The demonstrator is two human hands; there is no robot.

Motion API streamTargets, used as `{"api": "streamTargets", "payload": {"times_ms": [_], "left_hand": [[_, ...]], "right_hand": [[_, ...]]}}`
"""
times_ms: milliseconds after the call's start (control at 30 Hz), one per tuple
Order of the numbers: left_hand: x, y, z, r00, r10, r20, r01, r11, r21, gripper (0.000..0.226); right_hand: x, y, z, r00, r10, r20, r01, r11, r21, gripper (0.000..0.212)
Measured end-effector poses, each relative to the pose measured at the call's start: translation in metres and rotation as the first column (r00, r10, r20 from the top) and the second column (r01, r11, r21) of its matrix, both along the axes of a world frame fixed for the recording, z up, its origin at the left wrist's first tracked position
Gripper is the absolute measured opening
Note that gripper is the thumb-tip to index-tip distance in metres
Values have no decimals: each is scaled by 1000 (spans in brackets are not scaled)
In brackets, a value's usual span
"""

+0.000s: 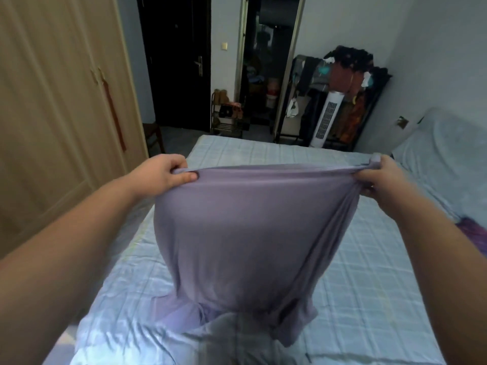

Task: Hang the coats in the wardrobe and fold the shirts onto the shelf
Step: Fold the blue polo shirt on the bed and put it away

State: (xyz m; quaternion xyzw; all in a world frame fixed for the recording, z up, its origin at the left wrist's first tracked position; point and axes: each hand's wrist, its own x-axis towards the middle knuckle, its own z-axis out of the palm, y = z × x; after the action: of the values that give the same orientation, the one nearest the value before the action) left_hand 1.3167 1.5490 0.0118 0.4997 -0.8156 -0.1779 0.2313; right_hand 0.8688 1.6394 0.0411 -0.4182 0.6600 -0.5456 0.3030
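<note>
A bed (pixel 369 259) with a pale blue checked sheet fills the middle of the room. Left of the bed stands a tall light-wood cupboard (pixel 58 106) with closed doors. Beyond the bed's far end, a dark door (pixel 176 61) and an open doorway (pixel 266 61) break the pale wall (pixel 342 22). Between them sits a low shoe rack (pixel 228 113). Right of the doorway, a loaded clothes rack (pixel 347 83) stands behind a white tower fan (pixel 326 119). The light is dim and cool.

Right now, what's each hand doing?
Left hand: gripping one end of the purple shirt.
Right hand: gripping the shirt's other end, bunched.
</note>
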Motion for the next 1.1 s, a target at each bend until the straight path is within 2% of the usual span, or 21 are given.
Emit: {"api": "streamTargets", "payload": {"times_ms": [67,100,200,267,333,533,633,733,800,900,967,1100], "left_hand": [[1,-15,9,998,-58,9,58,998,22,23],[2,-24,11,997,-74,34,73,997,26,17],[2,-65,7,976,-90,196,80,995,58,11],[4,-98,-7,953,-45,300,23,997,77,6],[8,-130,-23,949,20,316,-41,997,61,7],[-12,-224,-25,967,229,110,-225,973,-56,14],[-35,-277,0,951,306,-40,-308,943,-123,13],[-57,-320,33,927,349,-139,-370,911,-182,29],[-66,-340,53,905,363,-220,-400,904,-152,35],[-70,-359,73,859,360,-364,-413,908,-77,32],[-69,-364,80,815,339,-471,-405,913,-44,30],[-64,-355,85,784,296,-546,-405,910,-89,30]], "right_hand": [[-8,-11,6,994,-8,111,11,999,-30,23],[-12,-19,7,993,-41,107,44,999,-25,21],[-21,-46,-2,995,-100,5,100,994,-33,19],[-27,-71,-13,994,-102,-31,100,994,-53,23],[-33,-102,-26,987,-146,-63,142,988,-60,27],[-55,-217,-45,975,-204,-88,202,979,-31,36],[-67,-277,-31,970,-237,42,240,968,-76,33],[-76,-328,-8,977,-188,97,203,963,-177,33],[-83,-354,4,972,-188,145,218,948,-233,39],[-87,-378,23,966,-175,190,229,921,-314,39],[-90,-381,34,973,-159,165,208,913,-350,40],[-92,-361,47,981,-154,119,190,891,-413,41]]}}
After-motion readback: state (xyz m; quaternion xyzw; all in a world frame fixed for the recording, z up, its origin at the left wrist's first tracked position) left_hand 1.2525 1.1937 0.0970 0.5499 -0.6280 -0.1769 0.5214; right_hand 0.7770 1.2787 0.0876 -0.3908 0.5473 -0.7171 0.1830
